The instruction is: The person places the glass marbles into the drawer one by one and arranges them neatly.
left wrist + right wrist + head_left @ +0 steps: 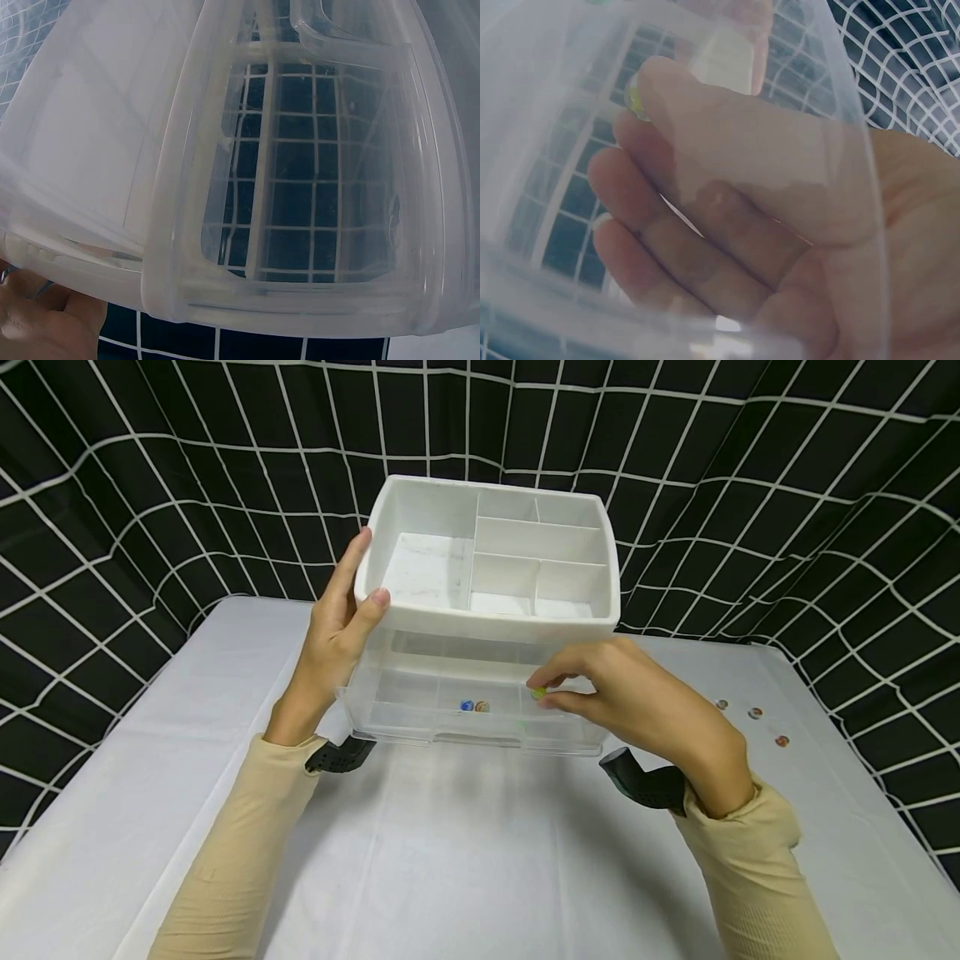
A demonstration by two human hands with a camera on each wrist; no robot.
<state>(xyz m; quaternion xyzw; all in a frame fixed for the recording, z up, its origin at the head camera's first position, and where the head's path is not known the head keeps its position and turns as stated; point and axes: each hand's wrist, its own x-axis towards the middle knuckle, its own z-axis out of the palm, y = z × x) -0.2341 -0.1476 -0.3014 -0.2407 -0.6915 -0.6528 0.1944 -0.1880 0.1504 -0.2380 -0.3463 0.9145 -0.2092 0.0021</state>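
Note:
My left hand [333,631] grips the left side of a white organizer box [487,617], thumb on its top rim. The box is tilted so its divided top compartments face me. Below them a clear drawer [480,727] is pulled out toward me. Between thumb and forefinger my right hand [637,702] pinches a yellow-green marble [538,693], over the drawer's right part. In the right wrist view the same marble [636,101] shows at the fingertips through the clear plastic. A blue marble [467,706] and an orange-brown marble [482,707] lie side by side in the drawer.
On the white-covered table [465,868], three loose marbles lie right of my right hand: a far one [722,704], a middle one [755,713] and a near one [782,741]. A black cloth [225,460] with a white grid hangs behind and at both sides.

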